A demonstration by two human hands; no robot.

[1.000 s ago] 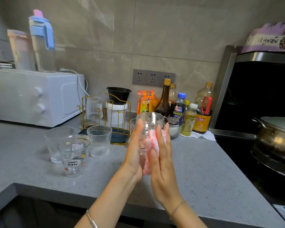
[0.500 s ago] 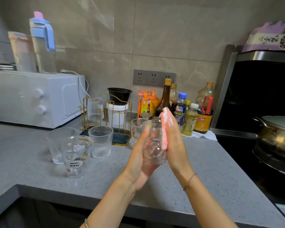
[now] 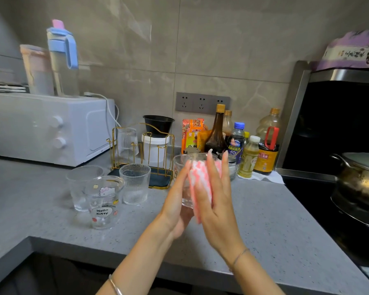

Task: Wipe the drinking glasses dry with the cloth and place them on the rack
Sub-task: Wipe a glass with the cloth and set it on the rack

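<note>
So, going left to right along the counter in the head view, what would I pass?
White oven → Hello Kitty glass → gold rack → held glass → soy sauce bottle → metal pot.

The only words I can read for certain are "Hello Kitty", black on a white bubble on the printed glass [image 3: 103,206], left of the left hand [image 3: 175,206]. The small line above them is too blurred. Beyond the right hand [image 3: 216,201], the soy bottle [image 3: 265,159] has Chinese characters on its yellow label, and so does the purple pack [image 3: 354,52] high on the right. I can't make out either.
</note>
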